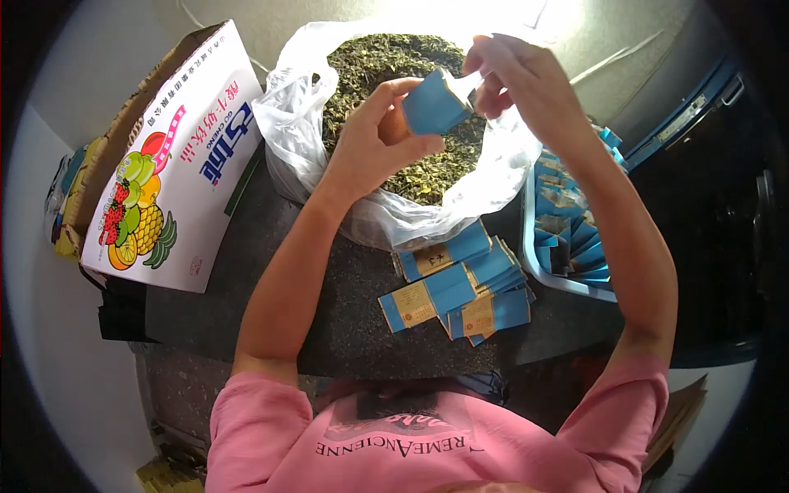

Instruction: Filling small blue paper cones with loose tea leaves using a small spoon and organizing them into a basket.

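While both my arms reach over the dark table, this is what lies in view.

Left hand (374,144): raised above the bag, thumb and fingers clasped around the lower part of a small blue packet (436,105), holding it upright with its mouth toward my other hand.

Right hand (518,78): up beside the packet's top edge, fingertips pinched together at its pale opening (whether they grip the flap itself or a pinch of leaves, I cannot tell).

Blue packet: in the air, over the far right part of the leaf heap, between both hands, touching both.

Plastic bag (288,115): clear and thin, rolled open, standing on the table (329,312) straight ahead of me; its rim sags outward on all sides.

Dried leaves (370,66): dark green, loose, filling the bag to a mound; the far side is washed out by strong light.

Flat packets (456,287): a fanned stack of blue sleeves with yellowish label panels, lying on the table just in front of the bag, near my right forearm.

Tray (567,283): pale rim, at my right, holding more blue packets (571,222) standing or leaning in a crowd (their fill I cannot make out).

Cardboard box (177,164): white printed side with fruit pictures, tilted, at my left, just beside the bag.

Pink shirt (427,444): mine, at the lower edge, sleeves short.
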{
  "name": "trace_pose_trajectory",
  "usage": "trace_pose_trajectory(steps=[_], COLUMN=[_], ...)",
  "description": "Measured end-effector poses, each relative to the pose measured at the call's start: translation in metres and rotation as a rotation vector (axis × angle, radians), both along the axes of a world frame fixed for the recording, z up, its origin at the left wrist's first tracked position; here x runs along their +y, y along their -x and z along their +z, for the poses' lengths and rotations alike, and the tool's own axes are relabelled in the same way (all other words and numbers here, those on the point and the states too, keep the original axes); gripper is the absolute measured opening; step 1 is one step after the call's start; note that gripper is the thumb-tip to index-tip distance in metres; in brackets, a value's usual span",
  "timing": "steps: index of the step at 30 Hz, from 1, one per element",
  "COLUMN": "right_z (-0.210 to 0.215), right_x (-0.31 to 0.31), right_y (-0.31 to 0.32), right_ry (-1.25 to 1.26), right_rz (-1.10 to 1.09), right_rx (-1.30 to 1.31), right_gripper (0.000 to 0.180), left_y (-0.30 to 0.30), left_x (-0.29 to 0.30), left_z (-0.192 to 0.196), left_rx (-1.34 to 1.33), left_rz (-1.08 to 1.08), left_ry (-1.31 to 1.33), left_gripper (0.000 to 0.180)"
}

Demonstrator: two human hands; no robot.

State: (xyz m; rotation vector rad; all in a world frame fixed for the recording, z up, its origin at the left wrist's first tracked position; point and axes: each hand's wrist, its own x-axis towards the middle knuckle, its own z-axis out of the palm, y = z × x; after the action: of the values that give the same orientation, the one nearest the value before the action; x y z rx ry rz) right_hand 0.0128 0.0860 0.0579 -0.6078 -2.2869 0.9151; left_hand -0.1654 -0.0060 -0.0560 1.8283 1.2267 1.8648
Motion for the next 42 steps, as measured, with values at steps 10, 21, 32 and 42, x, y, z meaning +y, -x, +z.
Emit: trace_pose_trajectory(steps=[10,21,32,42], right_z=[-0.017,-0.002,-0.032,-0.126], right_x=[0.002,0.009,0.084,0.095], right_y=[0.006,0.003,0.028,0.071], right_ry=[0.46,0.259,-0.419,0.002], right_rz=[0.024,0.039,-0.028,0.079], right_rx=[0.033,0.062,-0.081,-0.214], right_gripper=[0.039,0.037,0.019,0.027], left_y=[0.002,0.008,0.008,0.008], left_x=[-0.008,-0.006,-0.011,-0.008], left_z=[0.005,0.001,0.001,-0.001], left_rx=[-0.145,-0.255,-0.221,-0.24], left_rz=[0.009,-0.109,-0.087,-0.078], left_ry=[0.236,0.211,0.241,0.193], left_gripper=[0.058,0.047,0.039,0.037])
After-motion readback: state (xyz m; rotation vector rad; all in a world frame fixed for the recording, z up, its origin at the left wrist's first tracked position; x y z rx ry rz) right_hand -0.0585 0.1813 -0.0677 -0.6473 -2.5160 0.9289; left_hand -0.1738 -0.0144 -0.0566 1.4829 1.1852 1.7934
